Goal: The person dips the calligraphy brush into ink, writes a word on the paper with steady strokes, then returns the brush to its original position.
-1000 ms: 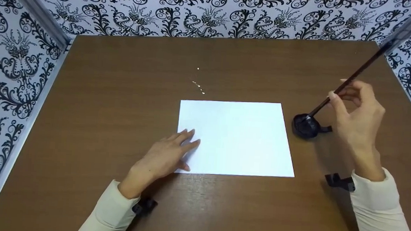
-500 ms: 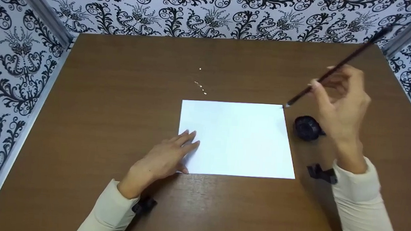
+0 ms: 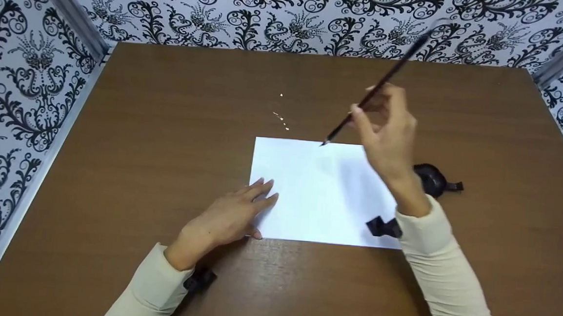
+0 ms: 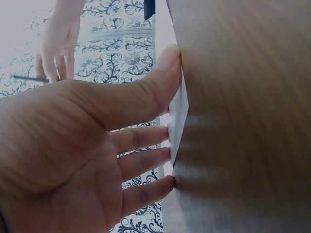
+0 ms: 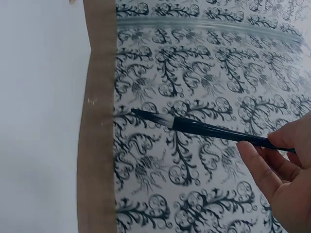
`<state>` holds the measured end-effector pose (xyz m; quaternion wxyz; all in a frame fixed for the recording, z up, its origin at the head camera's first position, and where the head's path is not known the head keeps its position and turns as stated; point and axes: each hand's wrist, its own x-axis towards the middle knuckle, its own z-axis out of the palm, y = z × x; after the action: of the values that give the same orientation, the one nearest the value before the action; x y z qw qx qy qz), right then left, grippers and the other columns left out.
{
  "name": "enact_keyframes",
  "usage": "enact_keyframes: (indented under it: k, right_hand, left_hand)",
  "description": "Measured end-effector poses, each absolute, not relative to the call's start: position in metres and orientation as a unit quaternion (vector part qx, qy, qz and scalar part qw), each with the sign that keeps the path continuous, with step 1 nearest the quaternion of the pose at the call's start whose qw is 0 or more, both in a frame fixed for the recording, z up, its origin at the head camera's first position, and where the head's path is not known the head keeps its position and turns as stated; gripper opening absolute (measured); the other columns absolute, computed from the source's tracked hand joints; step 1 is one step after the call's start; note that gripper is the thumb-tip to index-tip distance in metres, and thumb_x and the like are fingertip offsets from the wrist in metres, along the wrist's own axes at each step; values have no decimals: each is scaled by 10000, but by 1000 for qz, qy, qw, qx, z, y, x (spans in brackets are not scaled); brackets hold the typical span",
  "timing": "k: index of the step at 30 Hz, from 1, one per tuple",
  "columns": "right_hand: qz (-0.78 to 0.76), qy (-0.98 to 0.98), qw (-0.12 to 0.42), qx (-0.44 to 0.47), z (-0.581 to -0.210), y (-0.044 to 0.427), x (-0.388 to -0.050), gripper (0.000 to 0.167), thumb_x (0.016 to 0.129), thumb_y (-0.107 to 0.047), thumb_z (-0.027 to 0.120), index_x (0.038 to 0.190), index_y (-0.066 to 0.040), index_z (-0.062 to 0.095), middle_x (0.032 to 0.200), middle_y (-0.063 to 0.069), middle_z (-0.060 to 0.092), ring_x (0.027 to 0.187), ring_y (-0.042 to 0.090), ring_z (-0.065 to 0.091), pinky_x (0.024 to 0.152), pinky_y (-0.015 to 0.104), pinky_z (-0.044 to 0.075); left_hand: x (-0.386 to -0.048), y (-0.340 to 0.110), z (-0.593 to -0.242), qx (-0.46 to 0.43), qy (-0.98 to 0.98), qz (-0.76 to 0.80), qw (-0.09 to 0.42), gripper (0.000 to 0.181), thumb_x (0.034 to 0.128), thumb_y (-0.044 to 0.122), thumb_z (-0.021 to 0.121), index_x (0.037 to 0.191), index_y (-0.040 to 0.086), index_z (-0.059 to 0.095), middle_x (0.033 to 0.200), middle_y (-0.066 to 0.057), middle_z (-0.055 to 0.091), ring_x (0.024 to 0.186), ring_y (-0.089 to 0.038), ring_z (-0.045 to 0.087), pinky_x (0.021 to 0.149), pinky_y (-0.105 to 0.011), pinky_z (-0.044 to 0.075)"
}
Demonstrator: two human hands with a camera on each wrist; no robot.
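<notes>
A blank white sheet of paper (image 3: 308, 194) lies on the brown table (image 3: 178, 161). My left hand (image 3: 231, 216) rests on its lower left corner with fingers spread; in the left wrist view the thumb (image 4: 141, 94) and fingertips touch the paper's edge. My right hand (image 3: 388, 135) pinches a dark paintbrush (image 3: 381, 81) by its handle, tilted, above the sheet's top edge. In the right wrist view the brush's bristles (image 5: 153, 117) are dark at the tip and paler near the ferrule, apart from the paper. A round black ink dish (image 3: 431, 179) sits partly hidden behind the right wrist.
Small pale specks (image 3: 281, 119) lie on the table beyond the paper. Black-and-white patterned wallpaper (image 3: 299, 22) covers the panels at the back and sides. A black camera mount (image 3: 384, 227) on the right wrist hangs over the paper's right side.
My right hand has lifted the brush out of the black dish and carried it left over the paper's top edge. My left hand has stayed on the corner.
</notes>
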<state>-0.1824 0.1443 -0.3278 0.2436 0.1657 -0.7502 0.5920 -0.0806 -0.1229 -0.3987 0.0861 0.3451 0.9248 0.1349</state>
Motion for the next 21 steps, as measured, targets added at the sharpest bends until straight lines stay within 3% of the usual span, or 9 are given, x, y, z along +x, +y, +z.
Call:
enact_keyframes:
  k: [8, 13, 21]
  right_hand:
    - [564, -747, 269, 227, -345, 113, -193, 270, 881, -27, 668, 1098, 63, 533, 919, 134, 634, 837, 188, 647, 638, 336, 573]
    - [518, -767, 285, 248, -354, 105, -198, 268, 899, -43, 650, 1109, 57, 515, 919, 131, 621, 827, 157, 646, 616, 266, 562]
    - [515, -767, 274, 268, -366, 97, -203, 275, 921, -58, 624, 1124, 69, 490, 943, 172, 599, 835, 176, 643, 605, 249, 559]
  left_hand:
    - [-80, -123, -400, 339, 926, 126, 109, 764, 798, 294, 758, 1447, 74, 421, 1539, -143, 276, 1410, -321, 227, 1001, -544, 376]
    - [-80, -122, -400, 341, 925, 124, 115, 768, 802, 298, 749, 1455, 79, 409, 1544, -144, 262, 1413, -322, 216, 1020, -536, 357]
    - [-81, -124, -398, 344, 925, 117, 109, 763, 807, 295, 750, 1454, 76, 410, 1542, -148, 266, 1413, -321, 218, 1033, -510, 351]
